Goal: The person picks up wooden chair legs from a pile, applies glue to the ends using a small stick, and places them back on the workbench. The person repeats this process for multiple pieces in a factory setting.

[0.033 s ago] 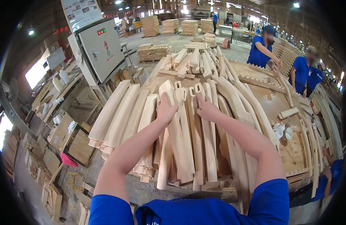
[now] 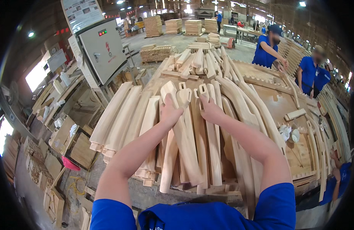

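The left hand (image 2: 172,112) grips a shaped wooden piece (image 2: 187,153) and the right hand (image 2: 212,111) a slotted piece (image 2: 212,147), both amid similar parts, right of an electrical cabinet (image 2: 103,53) marked with a red lightning bolt (image 2: 107,47).

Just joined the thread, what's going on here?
A person's left hand holds a long pale wooden piece slantwise; the right hand touches a slotted piece to its right. More shaped wood lies side by side at the left, and co-workers in blue stand beyond on the right.
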Demonstrator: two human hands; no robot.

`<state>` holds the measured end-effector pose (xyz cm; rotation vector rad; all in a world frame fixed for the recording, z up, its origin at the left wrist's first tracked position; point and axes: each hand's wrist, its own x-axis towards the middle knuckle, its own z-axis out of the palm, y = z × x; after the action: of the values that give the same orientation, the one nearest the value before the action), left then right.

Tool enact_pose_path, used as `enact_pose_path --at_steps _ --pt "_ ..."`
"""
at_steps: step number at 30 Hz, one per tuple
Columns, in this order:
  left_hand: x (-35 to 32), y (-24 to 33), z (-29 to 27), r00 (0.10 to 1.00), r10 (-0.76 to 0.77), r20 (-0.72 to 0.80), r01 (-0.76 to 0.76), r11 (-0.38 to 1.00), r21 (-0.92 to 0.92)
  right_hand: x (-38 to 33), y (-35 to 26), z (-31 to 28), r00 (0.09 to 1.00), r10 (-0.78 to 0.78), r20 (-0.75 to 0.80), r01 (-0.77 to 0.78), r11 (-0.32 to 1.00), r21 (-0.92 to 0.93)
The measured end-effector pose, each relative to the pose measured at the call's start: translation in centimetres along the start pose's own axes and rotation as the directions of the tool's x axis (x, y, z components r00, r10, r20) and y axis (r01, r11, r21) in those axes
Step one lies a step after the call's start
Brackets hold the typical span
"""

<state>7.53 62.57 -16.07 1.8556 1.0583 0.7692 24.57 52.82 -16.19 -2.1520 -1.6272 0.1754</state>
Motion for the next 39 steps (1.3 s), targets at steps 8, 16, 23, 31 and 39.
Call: enact_pose_path --at_steps 8,16,23,31,39 --pt "4.3 5.3 6.9 0.972 0.234 -0.014 -0.217 0.921 0.324 3.9 4.4 -4.9 0.973 0.204 0.106 -0.188 0.971 -0.144" --pt "7.2 -0.5 2.0 0.935 0.256 0.246 -0.282 0.956 0.08 -0.5 1.4 -2.9 0.988 -0.144 0.061 0.152 0.977 -0.148" --pt "5.0 -1.1 -0.4 0.872 0.487 -0.041 -0.486 0.873 0.025 0.5 -7.2 -0.4 0.997 -0.07 0.012 0.07 0.936 -0.345" --pt "-2.4 -5.8 -3.8 0.928 0.235 0.29 -0.323 0.894 0.309 1.0 -11.3 5.1 0.983 0.157 0.098 -0.105 0.909 -0.403" --pt "-12.6 -7.3 -3.4 0.861 0.504 0.072 -0.509 0.856 0.088 0.0 -10.7 3.0 0.961 0.143 -0.238 -0.22 0.914 -0.34"
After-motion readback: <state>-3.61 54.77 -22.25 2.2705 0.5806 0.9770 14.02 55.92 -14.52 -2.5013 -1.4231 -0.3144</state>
